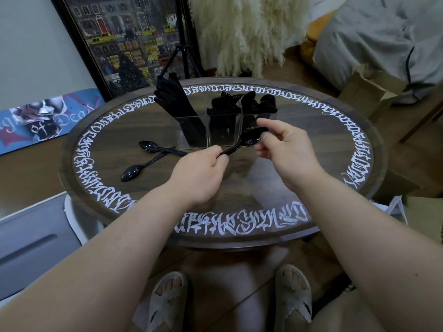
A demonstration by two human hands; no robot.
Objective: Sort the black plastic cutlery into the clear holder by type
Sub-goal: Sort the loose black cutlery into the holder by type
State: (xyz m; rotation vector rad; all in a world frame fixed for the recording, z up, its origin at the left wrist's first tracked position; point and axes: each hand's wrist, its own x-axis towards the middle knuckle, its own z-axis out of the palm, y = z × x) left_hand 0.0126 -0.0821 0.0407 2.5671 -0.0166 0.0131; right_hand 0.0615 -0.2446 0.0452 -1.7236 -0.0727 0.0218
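Observation:
A clear three-compartment holder [237, 125] stands at the middle of the round table [335, 149]. Black knives [177, 101] fill its left compartment, forks [224, 104] the middle one, spoons [260, 104] the right one. My left hand [203, 173] pinches the handle end of a black spoon [242, 142] held just in front of the holder. My right hand [285, 149] touches that spoon's bowl with thumb and fingertips. Two more black spoons [148, 161] lie crossed on the table to the left of the holder.
The dark wooden table has a ring of white lettering near its rim. A framed picture [129, 39] and tripod legs stand behind it. A skateboard deck [45, 118] lies at the left, cardboard boxes [369, 92] at the right. My slippered feet are below the table's near edge.

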